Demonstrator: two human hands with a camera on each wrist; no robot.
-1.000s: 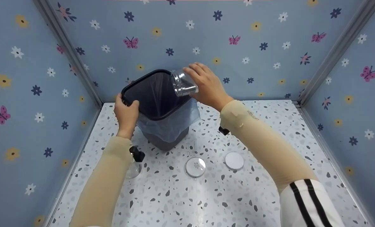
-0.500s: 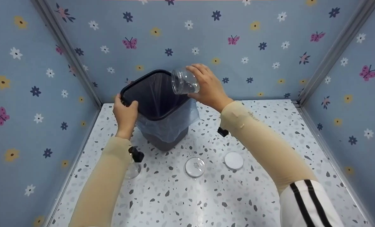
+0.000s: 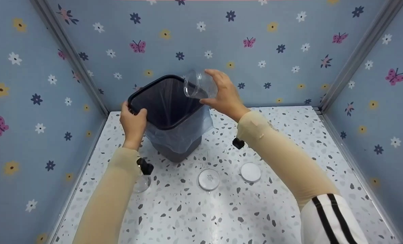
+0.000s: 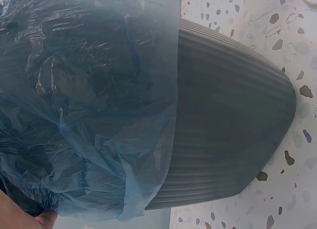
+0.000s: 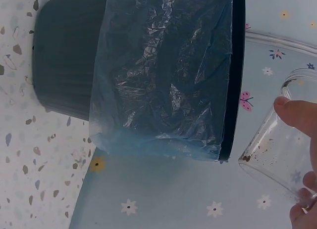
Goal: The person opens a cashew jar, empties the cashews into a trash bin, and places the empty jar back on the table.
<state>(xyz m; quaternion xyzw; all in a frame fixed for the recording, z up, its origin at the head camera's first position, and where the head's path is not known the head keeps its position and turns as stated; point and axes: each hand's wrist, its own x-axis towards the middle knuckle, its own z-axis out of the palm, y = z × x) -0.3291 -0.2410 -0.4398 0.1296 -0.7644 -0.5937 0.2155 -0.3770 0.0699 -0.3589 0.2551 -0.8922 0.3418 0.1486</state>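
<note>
My left hand (image 3: 133, 123) grips the left corner of the bin's dark rim, thumb on the near side. The grey bin (image 3: 178, 156) is tilted and lined with a translucent blue bag (image 3: 184, 134) folded over its rim. In my right hand (image 3: 226, 95) is a clear jar (image 3: 201, 84), held between thumb and fingers, lying tipped with its mouth to the left over the bin's right side. The right wrist view shows dark specks inside the jar (image 5: 270, 150) near its base. The bottom of the bin's inside is too dark to make out.
On the speckled table (image 3: 232, 210) lie a round lid (image 3: 209, 179) with small print and a plain white lid (image 3: 250, 172). A clear round container (image 3: 142, 184) is partly hidden by my left forearm. Flower-patterned walls (image 3: 262, 54) enclose the back and sides.
The jar has turned a little in my right hand, its mouth staying over the bin's right side, and the fingers sit wider apart on it. My left hand and the bin have hardly moved.
</note>
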